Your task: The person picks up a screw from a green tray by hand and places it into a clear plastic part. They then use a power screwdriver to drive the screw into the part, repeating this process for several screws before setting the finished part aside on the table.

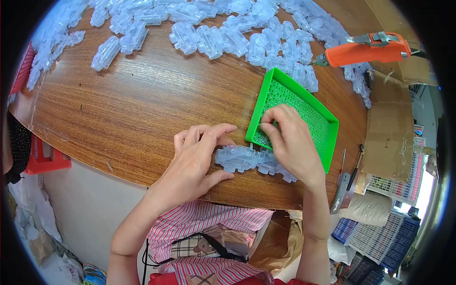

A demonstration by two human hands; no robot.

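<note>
My left hand (194, 159) rests at the table's near edge, thumb and fingers spread apart around the left end of a translucent plastic casing (236, 157). A second translucent casing (270, 164) lies against it, partly covered by my right wrist. My right hand (293, 142) reaches over the near left corner of a green perforated tray (260, 110), with thumb and index finger pinched together. Small shiny metal pieces (297, 102) lie scattered on the tray's bottom. Whatever sits between the pinched fingertips is too small to make out.
Many translucent casings (209, 40) spread across the table's far side. An orange electric screwdriver (365, 51) hangs at the upper right. Hand tools (354, 168) lie by the right edge, near cardboard (387, 142). A red stool (45, 159) stands at the left.
</note>
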